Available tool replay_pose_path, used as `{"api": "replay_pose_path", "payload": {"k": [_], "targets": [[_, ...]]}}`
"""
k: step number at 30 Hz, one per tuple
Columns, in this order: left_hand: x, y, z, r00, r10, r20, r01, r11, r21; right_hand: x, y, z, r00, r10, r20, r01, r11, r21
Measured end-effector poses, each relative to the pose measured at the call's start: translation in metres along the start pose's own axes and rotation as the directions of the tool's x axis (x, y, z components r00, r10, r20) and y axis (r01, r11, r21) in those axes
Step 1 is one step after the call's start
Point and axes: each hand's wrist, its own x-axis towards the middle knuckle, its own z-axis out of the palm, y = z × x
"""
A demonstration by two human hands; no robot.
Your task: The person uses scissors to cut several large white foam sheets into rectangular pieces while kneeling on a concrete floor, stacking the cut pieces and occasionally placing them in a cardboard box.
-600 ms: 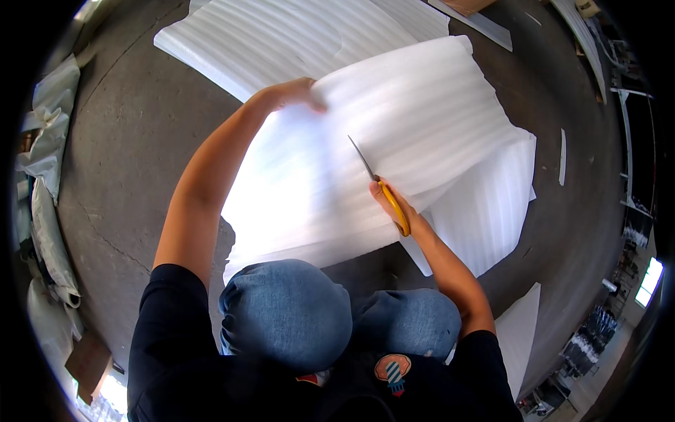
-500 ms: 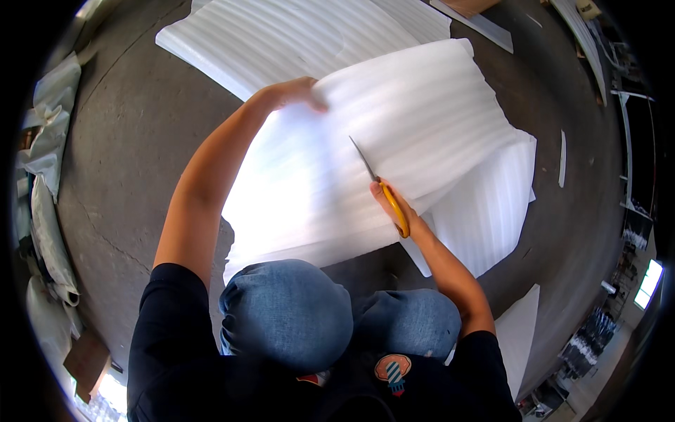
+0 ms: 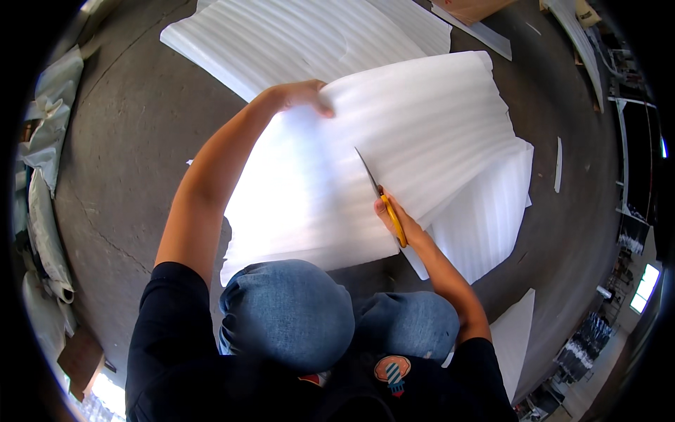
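Note:
A white ribbed foam sheet lies in front of my knees, with one part folded over at its right side. My left hand grips the sheet's far left edge, thumb on the upper face and fingers partly out of sight. Held in my right hand is a pair of scissors with yellow handles. Its blades look closed and point away from me, lying over the sheet; whether they touch it I cannot tell. A bright glare hides detail on the sheet's left part.
Another white foam sheet lies on the grey floor beyond. Cardboard sits at the far right. A thin white strip and a foam piece lie to the right. White wrapped bundles line the left side.
The far edge of the foam sheet has dropped slightly toward me and shifted right. My right hand and the scissors have moved slightly nearer; my left hand keeps its grip.

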Motion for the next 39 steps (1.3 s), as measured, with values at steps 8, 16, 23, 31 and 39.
{"api": "replay_pose_path", "payload": {"k": [8,16,23,31,39], "targets": [[0.008,-0.006,0.003,0.987,0.1,0.124,-0.093,0.994,-0.061,-0.001,-0.006,-0.005,0.998,-0.056,0.038,0.057,0.998,-0.03],[-0.003,0.008,0.01,0.987,0.134,0.094,-0.136,0.99,0.023,0.011,-0.031,-0.002,0.993,-0.089,-0.078,0.085,0.995,-0.052],[-0.005,0.008,0.012,0.996,0.071,0.05,-0.076,0.992,0.103,0.007,-0.041,0.005,0.972,-0.093,-0.216,0.082,0.995,-0.058],[-0.009,0.026,-0.003,0.973,-0.111,0.203,0.062,0.97,0.234,0.003,-0.041,0.014,0.951,-0.103,-0.291,0.087,0.994,-0.067],[-0.014,0.006,-0.004,0.984,-0.009,0.179,0.009,1.0,0.001,0.005,-0.032,0.01,0.992,-0.104,-0.074,0.105,0.994,0.016]]}}
